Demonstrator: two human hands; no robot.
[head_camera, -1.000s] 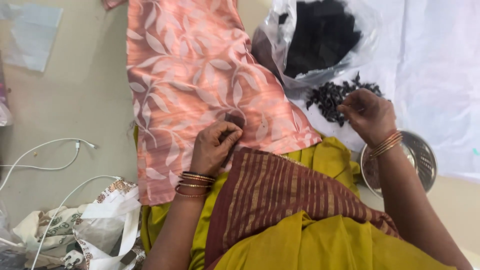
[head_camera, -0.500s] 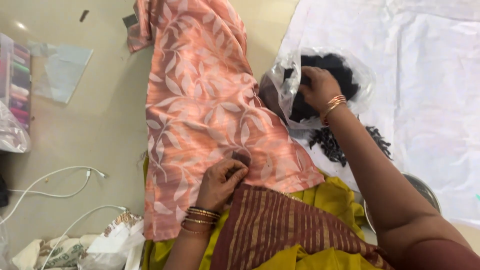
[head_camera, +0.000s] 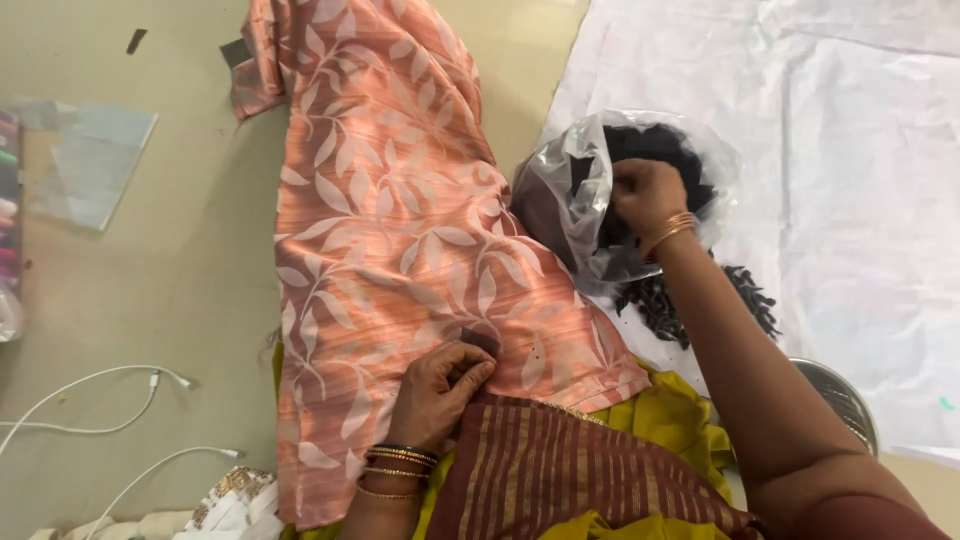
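Note:
A peach cloth with a white leaf pattern (head_camera: 400, 220) lies spread across the floor and over my lap. My left hand (head_camera: 440, 390) presses down on it near its lower edge, pinching a small dark round piece (head_camera: 480, 342) against the cloth. My right hand (head_camera: 645, 200) reaches into a clear plastic bag (head_camera: 565, 200) full of small black pieces; its fingers are hidden inside the bag, so what they hold does not show. A loose heap of the same black pieces (head_camera: 690, 305) lies on the white sheet (head_camera: 860, 200) just below the bag.
A steel bowl (head_camera: 845, 400) sits at the right behind my right arm. White cables (head_camera: 100, 400) trail over the beige floor at the left. A clear plastic sheet (head_camera: 90, 165) and a box of coloured threads (head_camera: 8, 210) lie at the far left.
My right hand moved from the black heap up into the plastic bag. The view shifted upward. My left hand stayed pressed on the cloth.

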